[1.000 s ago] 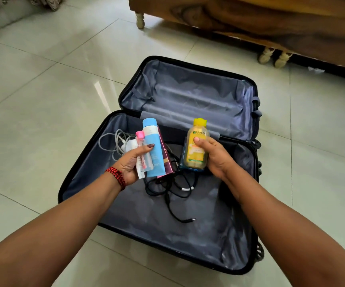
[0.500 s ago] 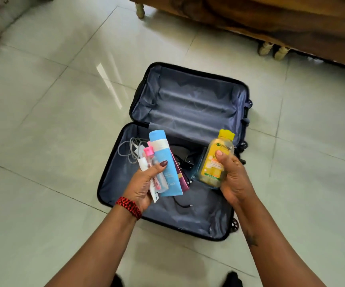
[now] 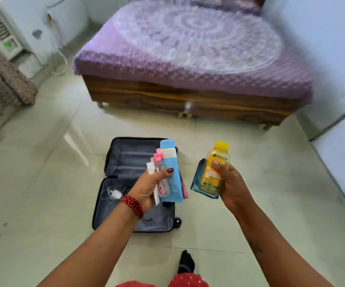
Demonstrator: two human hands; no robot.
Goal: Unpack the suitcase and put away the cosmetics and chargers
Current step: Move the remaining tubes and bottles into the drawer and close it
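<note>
both hands have lifted clear of the suitcase (image 3: 124,162), which now lies open on the tiled floor below them, and a bed (image 3: 188,48) has come into view beyond it. head view: the left hand (image 3: 146,187) grips a fan of cosmetics, a blue tube (image 3: 171,168) and a pink-capped small bottle (image 3: 159,162) among them. the right hand (image 3: 231,183) is curled round a yellow bottle (image 3: 215,168) and a blue container (image 3: 196,184) touching it. a white charger (image 3: 114,194) lies in the suitcase's near half.

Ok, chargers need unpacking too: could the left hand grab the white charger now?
Probably not: the left hand is full, gripping the blue tube and pink-capped bottle, raised above the white charger.
</note>
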